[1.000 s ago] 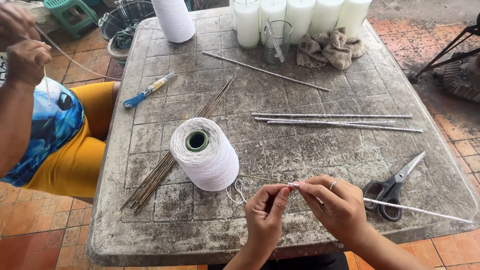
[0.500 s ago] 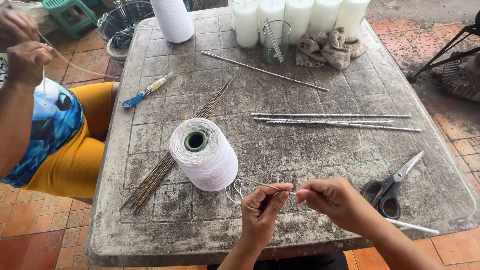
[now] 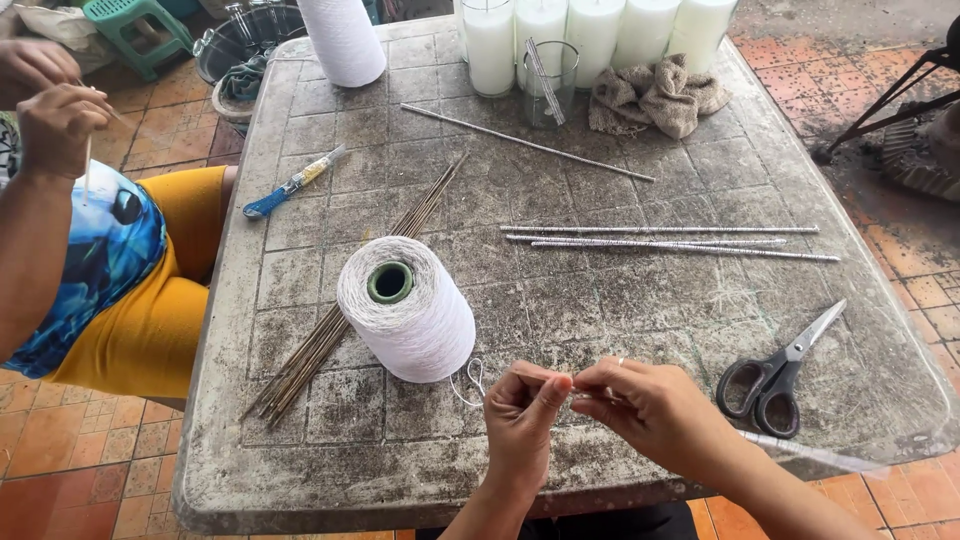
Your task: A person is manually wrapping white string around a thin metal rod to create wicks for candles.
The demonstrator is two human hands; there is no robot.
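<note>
White cotton string (image 3: 468,378) loops off the foot of the big thread cone (image 3: 408,308) and runs to our hands at the near edge of the table (image 3: 330,470). Our left hand (image 3: 522,418) pinches the string's end between thumb and forefinger, clenched tight on it; our right hand (image 3: 655,410) meets it fingertip to fingertip, closed on a thin wrapped stick (image 3: 800,450) whose long axis runs out to the right, past the near right corner (its far end blurs over the floor tiles). The stick's tip lies just at the left grip, so the string sits left of the stick and both hands are equally on it. Black-handled scissors (image 3: 780,372) rest just beyond the right wrist. Farther back lie three finished wrapped sticks (image 3: 660,238), a bundle of bare thin sticks (image 3: 350,320) beside the cone, and candles in glass jars (image 3: 590,35) along the far edge. Another person's hand (image 3: 60,125) works at the left.
</note>
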